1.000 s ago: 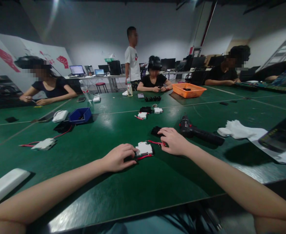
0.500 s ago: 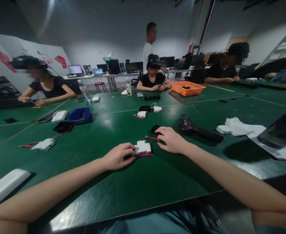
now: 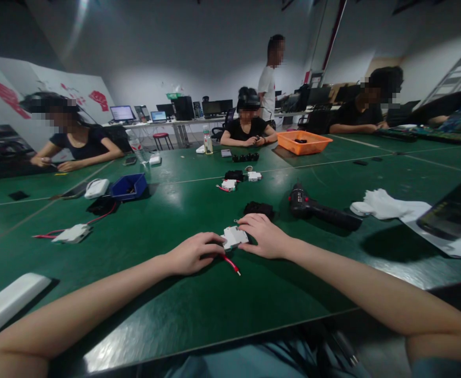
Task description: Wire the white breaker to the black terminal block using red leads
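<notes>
A white, stepped plastic block that looks like a small circuit breaker (image 3: 234, 237) lies on the green table between my hands. My left hand (image 3: 199, 253) is closed on its left end, thumb and fingers pinching it. Around the right end curl the fingers of my right hand (image 3: 265, 236), partly hiding that side. A red wire (image 3: 232, 264) with a bare metal tip points out toward me from beside my left fingers. Just beyond my right hand sits a black part (image 3: 259, 209), its details too dark to make out.
A black power drill (image 3: 320, 207) lies to the right, near white gloves (image 3: 385, 205). Leftward are a blue bin (image 3: 129, 186), another white block with red wires (image 3: 72, 233) and a long white case (image 3: 12, 304). Farther off stand an orange basket (image 3: 304, 143) and seated people.
My right hand has moved from the black part toward me, onto the white block's right end. The block has turned, and the red wire now slants toward me. A standing person behind has moved right.
</notes>
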`<action>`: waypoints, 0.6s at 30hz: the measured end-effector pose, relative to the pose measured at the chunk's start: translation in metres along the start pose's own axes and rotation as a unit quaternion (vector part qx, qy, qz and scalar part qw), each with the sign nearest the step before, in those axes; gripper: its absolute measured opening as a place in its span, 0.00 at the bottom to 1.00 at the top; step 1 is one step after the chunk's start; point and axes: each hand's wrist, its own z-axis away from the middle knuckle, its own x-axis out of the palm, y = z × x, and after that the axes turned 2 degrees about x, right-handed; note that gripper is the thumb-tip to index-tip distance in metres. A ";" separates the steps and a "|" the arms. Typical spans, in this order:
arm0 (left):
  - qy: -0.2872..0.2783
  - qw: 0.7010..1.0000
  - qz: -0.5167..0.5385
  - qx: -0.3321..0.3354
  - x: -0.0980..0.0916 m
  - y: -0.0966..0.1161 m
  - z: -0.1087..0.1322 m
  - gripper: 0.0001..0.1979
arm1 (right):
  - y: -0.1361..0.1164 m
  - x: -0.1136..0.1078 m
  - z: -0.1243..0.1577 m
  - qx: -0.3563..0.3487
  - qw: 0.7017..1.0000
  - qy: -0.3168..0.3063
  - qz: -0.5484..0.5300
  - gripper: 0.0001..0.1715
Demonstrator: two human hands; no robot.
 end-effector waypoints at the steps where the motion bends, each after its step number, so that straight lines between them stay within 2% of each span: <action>1: -0.004 1.000 -0.001 0.003 -0.001 0.000 -0.001 0.17 | 0.000 0.001 0.000 -0.001 1.000 -0.004 -0.005 0.25; 4: -0.001 1.000 0.005 0.015 -0.004 0.003 -0.002 0.13 | 0.004 -0.001 0.001 -0.001 1.000 -0.004 -0.027 0.23; 8: 0.012 0.999 0.026 0.024 -0.005 0.007 -0.002 0.09 | 0.011 -0.007 0.005 0.000 0.999 0.019 -0.045 0.27; 11: 0.037 0.998 0.047 0.006 -0.004 0.007 0.000 0.09 | 0.018 -0.009 0.008 0.012 0.998 0.024 -0.052 0.27; 14: 0.085 0.988 0.107 -0.072 -0.001 0.004 0.002 0.10 | 0.024 -0.007 0.010 0.031 0.998 0.000 -0.055 0.26; 18: 0.171 0.937 0.224 -0.207 0.006 -0.006 0.004 0.15 | 0.026 -0.008 0.010 0.037 0.999 -0.023 -0.021 0.30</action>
